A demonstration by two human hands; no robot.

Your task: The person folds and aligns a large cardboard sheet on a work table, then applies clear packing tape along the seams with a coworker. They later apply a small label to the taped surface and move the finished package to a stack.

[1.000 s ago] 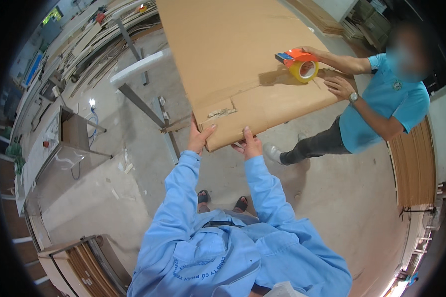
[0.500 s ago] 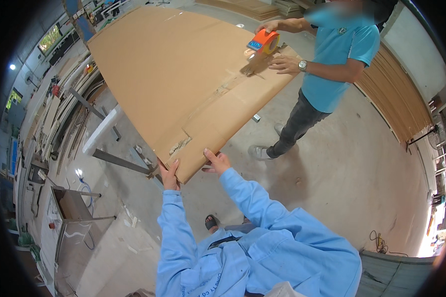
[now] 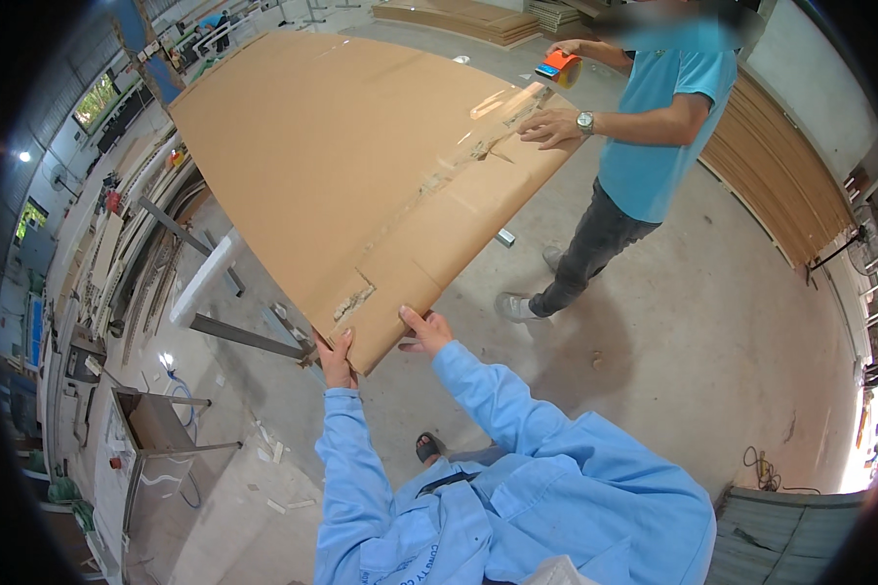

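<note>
A large flat panel wrapped in brown cardboard (image 3: 293,146) lies before me, its wrapping folded over along the right side and torn in places. My left hand (image 3: 337,361) grips its near end, thumb on top and fingers out of sight beneath. On the near right edge, my right hand (image 3: 425,331) holds the folded cardboard, thumb above and fingers curled against the side. Across the panel a co-worker in a light blue shirt (image 3: 668,136) rests one hand (image 3: 550,127) on the cardboard. The co-worker's other hand lifts an orange tape dispenser (image 3: 560,68) over the far right corner.
Metal supports (image 3: 249,333) with a white padded bar (image 3: 205,278) stand under and left of the panel. Long scrap strips (image 3: 151,229) pile up at the left. A metal-legged stand (image 3: 141,419) is at the lower left. Brown boards (image 3: 776,166) lean at the right.
The co-worker's tape dispenser has moved up and away to the far right corner, leaving clear tape on the cardboard. The co-worker's free hand shifted slightly. My hands keep their hold.
</note>
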